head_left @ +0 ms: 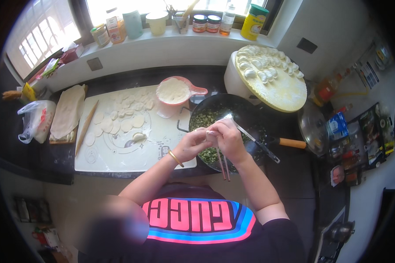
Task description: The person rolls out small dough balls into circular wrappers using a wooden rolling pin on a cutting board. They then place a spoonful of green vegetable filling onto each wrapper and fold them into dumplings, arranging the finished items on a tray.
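My left hand [195,144], with a gold bangle at the wrist, meets my right hand [229,136] above a dark wok [254,103] of chopped green filling [208,119]. Between the fingertips of both hands is a small, pale dumpling [212,137], mostly covered by the fingers. A pair of chopsticks [223,165] runs from beneath my right hand past the wok's near rim; whether that hand grips them is hidden. To the left, round dough wrappers [115,127] and one folded dumpling [139,137] lie on a floured white mat [114,162].
A pink measuring cup [192,90] of flour stands behind the mat. Rows of dumplings sit on a round yellow tray [289,98] at the back right. Left are a rolling pin [87,128] and a dough sheet [69,111]. A long-handled utensil [259,143] leans across the wok.
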`<state>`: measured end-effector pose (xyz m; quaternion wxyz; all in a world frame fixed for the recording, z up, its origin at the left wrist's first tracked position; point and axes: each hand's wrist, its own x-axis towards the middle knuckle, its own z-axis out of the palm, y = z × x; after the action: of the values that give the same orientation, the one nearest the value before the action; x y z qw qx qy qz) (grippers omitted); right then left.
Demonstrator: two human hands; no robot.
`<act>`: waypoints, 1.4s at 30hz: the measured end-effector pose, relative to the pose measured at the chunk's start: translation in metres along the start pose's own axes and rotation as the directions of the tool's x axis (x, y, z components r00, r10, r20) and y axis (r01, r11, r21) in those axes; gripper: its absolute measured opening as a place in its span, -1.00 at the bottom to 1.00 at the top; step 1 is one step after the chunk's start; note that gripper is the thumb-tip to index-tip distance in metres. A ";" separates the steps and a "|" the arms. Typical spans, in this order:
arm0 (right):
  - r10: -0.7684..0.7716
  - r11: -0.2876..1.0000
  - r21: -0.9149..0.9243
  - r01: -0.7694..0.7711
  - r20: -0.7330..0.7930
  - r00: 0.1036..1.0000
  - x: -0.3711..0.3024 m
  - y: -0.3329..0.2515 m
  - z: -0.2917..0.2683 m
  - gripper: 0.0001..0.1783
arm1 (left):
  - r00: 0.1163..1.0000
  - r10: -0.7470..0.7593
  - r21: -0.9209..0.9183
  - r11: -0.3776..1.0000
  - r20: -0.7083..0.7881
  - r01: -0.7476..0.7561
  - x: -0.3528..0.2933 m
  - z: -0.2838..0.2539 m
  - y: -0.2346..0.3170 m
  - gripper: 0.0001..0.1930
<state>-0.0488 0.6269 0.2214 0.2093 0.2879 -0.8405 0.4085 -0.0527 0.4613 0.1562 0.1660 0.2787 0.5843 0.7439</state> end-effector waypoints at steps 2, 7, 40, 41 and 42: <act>-0.016 1.000 -0.012 0.016 -0.005 1.000 -0.001 0.003 0.004 -0.90 | 0.999 -0.036 -0.076 0.997 -0.025 0.034 -0.004 0.002 0.003 -0.49; 0.026 0.997 0.068 -0.031 0.069 0.997 0.011 -0.005 0.003 -0.88 | 0.995 -0.071 -0.047 0.997 -0.072 0.068 -0.012 -0.005 0.010 -0.22; 0.022 0.994 0.101 -0.041 0.176 0.984 0.014 -0.029 0.104 -0.92 | 0.959 0.024 0.253 0.966 -0.283 0.050 -0.078 -0.053 -0.014 -0.28; 0.008 0.993 0.113 -0.025 0.148 0.989 0.012 -0.029 0.107 -0.92 | 0.955 0.009 0.272 0.959 -0.297 0.075 -0.079 -0.054 -0.015 -0.30; -0.005 0.992 0.123 -0.010 0.119 0.993 0.010 -0.029 0.108 -0.93 | 0.947 -0.002 0.242 0.967 -0.321 0.084 -0.081 -0.054 -0.015 -0.29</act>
<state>-0.0495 0.5218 0.1811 0.1400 0.3231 -0.8250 0.4420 -0.0230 0.3768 0.1147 0.0490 0.1610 0.6992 0.6949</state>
